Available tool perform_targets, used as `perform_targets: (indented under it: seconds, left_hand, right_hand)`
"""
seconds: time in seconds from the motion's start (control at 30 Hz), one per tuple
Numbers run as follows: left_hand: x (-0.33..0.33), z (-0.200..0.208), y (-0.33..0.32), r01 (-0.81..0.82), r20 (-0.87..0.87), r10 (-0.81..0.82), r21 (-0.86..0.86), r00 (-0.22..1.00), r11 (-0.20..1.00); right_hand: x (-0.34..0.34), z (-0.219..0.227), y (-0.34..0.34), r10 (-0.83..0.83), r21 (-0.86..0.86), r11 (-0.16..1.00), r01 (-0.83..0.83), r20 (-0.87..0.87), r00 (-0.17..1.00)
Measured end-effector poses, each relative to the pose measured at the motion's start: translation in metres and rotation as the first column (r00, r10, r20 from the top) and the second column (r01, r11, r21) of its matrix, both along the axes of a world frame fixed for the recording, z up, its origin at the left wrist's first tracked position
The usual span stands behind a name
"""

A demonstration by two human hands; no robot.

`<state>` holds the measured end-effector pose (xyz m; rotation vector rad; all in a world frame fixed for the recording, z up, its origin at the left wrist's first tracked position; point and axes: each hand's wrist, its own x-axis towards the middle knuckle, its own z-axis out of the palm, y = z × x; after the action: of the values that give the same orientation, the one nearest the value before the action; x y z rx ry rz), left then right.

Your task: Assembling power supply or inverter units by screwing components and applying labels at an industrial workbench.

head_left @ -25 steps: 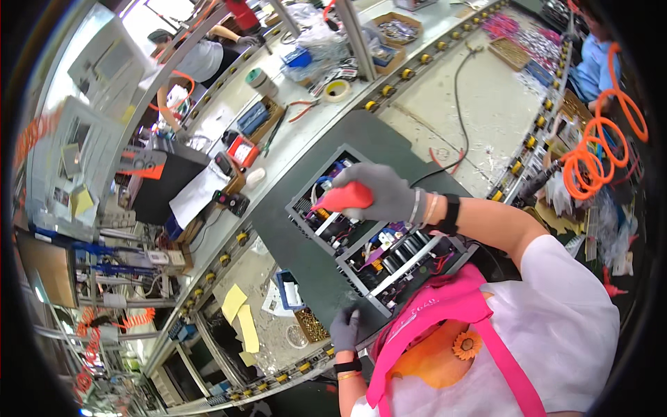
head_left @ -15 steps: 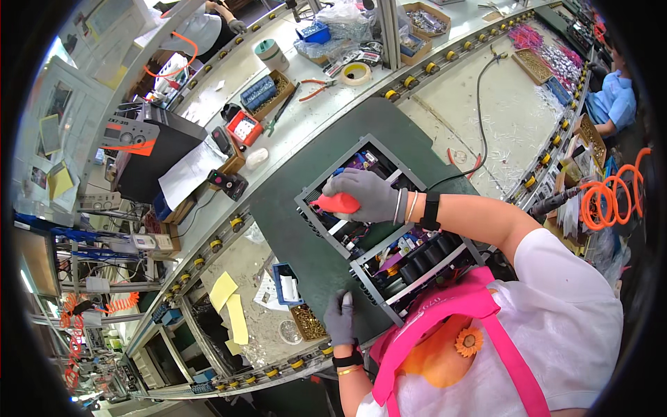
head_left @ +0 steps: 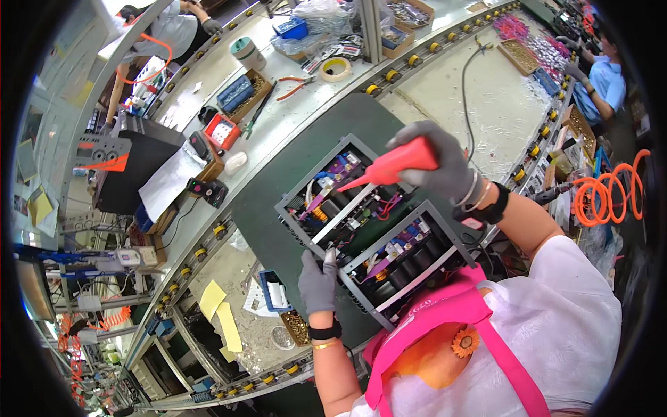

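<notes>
Red bottle [head_left: 404,165] above open far chassis [head_left: 347,210]

A pink apron [head_left: 434,304] hid part of the near chassis [head_left: 413,260]. The left grip [head_left: 317,283] lay at the far chassis's corner, its hold impossible to tell. The right grip [head_left: 445,165] was closed round the bottle. Beyond, the view's rim cropped a white-clad worker [head_left: 167,33].

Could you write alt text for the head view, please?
The person's gloved right hand holds a red, pointed bottle over one of two open cases of electronics on a green board; the gloved left hand is at that case's corner.
</notes>
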<state>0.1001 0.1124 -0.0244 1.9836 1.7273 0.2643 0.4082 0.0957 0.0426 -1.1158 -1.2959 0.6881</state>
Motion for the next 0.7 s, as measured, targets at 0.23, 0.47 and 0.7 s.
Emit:
perform_targets:
  seconds: [0.23, 0.47, 0.7]
  left_hand:
    - [0.003, -0.020, 0.020, 0.064, -0.087, -0.056, 0.093, 0.995, 0.994]
    - [0.006, -0.018, 0.029, 0.004, 0.040, -0.006, 0.038, 0.999, 0.999]
    - [-0.039, -0.066, -0.004, -0.083, 0.463, 0.129, -0.118, 0.877, 0.990]
  right_hand:
    - [0.039, -0.023, -0.041, -0.028, -0.137, 0.990, 0.034, 0.044, 0.999]
    - [0.042, -0.050, -0.037, -0.014, -0.093, 0.995, 0.022, 0.089, 0.996]
    - [0.043, -0.051, -0.032, 0.017, -0.119, 0.993, -0.005, 0.100, 0.995]
